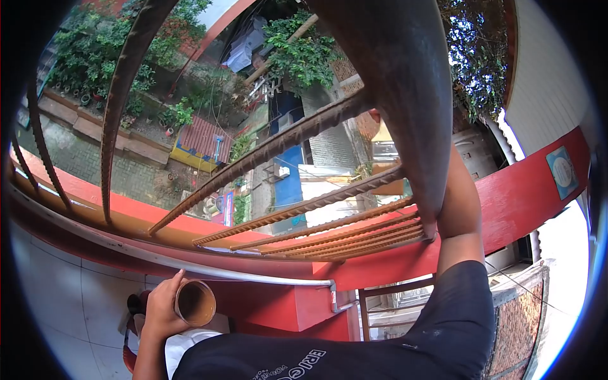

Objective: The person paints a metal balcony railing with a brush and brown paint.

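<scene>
My left hand [159,311] grips a small round tin [195,303] with a brown inside, held low near the red ledge [266,297]. My right forearm [459,215] reaches up behind a thick dark bar [405,107] close to the camera. Only a sliver of my right hand [375,115] shows, at a rusty ribbed crossbar [297,133] of the railing. The thick bar hides the rest of that hand, so its grip is unclear. I wear a dark shirt [380,354].
Rusty ribbed rods [126,82] form a curved grille over the red ledge. A grey pipe [221,273] runs along the ledge. Pale floor tiles [69,297] lie at lower left. Far below are a paved yard, plants and rooftops [202,139]. A white wall [544,69] stands at the right.
</scene>
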